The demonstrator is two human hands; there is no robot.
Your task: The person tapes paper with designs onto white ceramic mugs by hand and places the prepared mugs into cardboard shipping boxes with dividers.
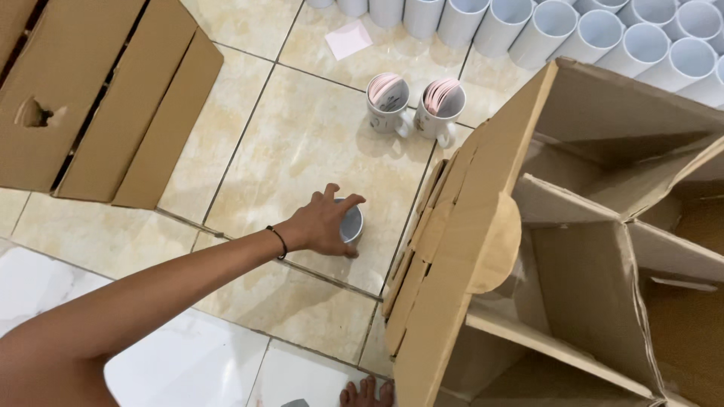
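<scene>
My left hand reaches across the tiled floor and grips a white mug from above, fingers wrapped over its rim. A black band sits on that wrist. Two more white mugs, each stuffed with pink paper slips, stand together farther away on the tile. My right hand is out of sight.
A large open cardboard box with dividers stands at the right. Another cardboard box lies at the upper left. A row of several white mugs lines the far edge. A pink paper lies on the floor. Toes show at the bottom.
</scene>
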